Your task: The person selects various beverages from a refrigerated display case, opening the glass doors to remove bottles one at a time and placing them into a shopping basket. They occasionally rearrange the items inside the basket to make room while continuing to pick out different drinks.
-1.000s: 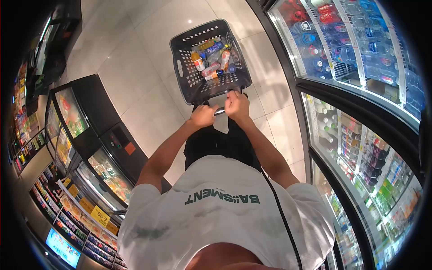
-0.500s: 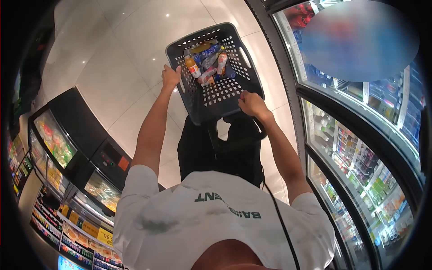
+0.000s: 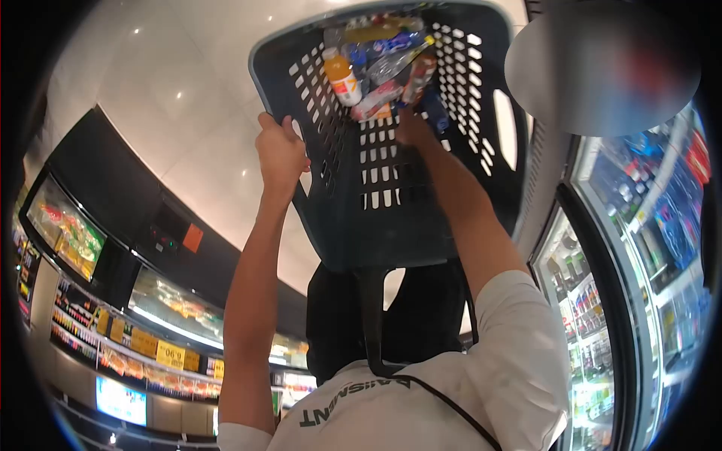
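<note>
A dark grey shopping basket (image 3: 342, 237) with slotted walls fills the upper middle of the view. My left hand (image 3: 282, 156) is closed around the handle at its left side, fingers passing through the opening. Deep inside the basket is my right hand (image 3: 410, 129), its fingertips right at the heap of goods and smeared by motion. An orange drink bottle (image 3: 341, 77) with a white lower part leans on the left of the heap. Beside it lie a clear bottle (image 3: 391, 68) with a yellow cap, a pinkish package (image 3: 376, 100) and a reddish-brown bottle (image 3: 420, 79).
Glass-door drink coolers (image 3: 639, 188) run along the right. On the left stand a dark display case (image 3: 71, 225) and shelves with yellow price tags (image 3: 171, 354). Pale floor tiles (image 3: 173, 113) spread beyond the basket. A black cable (image 3: 444, 406) crosses my shirt.
The basket looms larger and closer. My right hand has left the basket's near right rim and reached inside to the goods. My left hand stays at the left handle, now wrapped through it.
</note>
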